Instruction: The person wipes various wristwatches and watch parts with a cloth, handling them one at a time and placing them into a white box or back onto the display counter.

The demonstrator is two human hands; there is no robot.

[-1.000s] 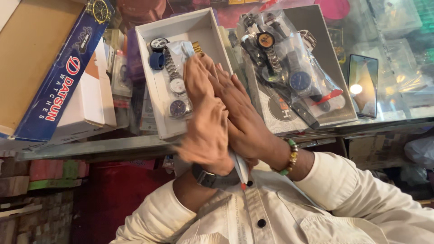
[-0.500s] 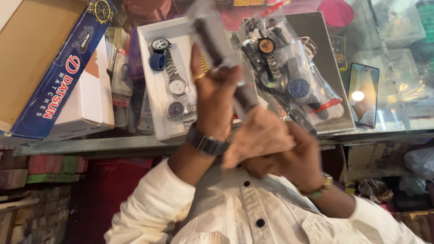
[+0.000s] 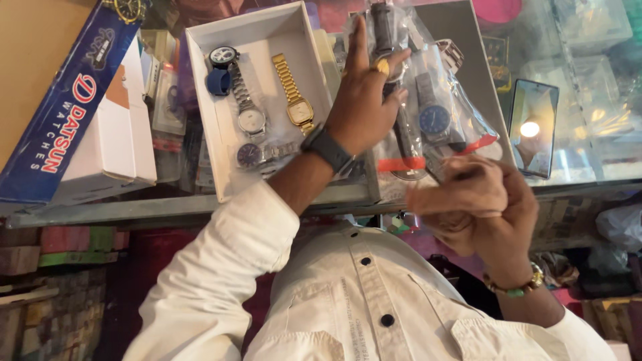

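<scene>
Between the thumb and fingers [image 3: 391, 63] of the left hand [image 3: 364, 107], a dark watch [image 3: 382, 30] in a clear plastic sleeve is pinched, its strap pointing away from the person, over the bagged watches [image 3: 435, 120]. Earlier this hand was lower and closer. Beside it, a white box [image 3: 207, 134] holds a gold watch [image 3: 294, 93]. Lower, the right hand [image 3: 481, 207] is curled, perhaps holding something, but blurred.

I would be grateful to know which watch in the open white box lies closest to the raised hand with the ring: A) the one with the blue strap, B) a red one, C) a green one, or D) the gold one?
D: the gold watch lies in the white box right beside the left hand.
</scene>
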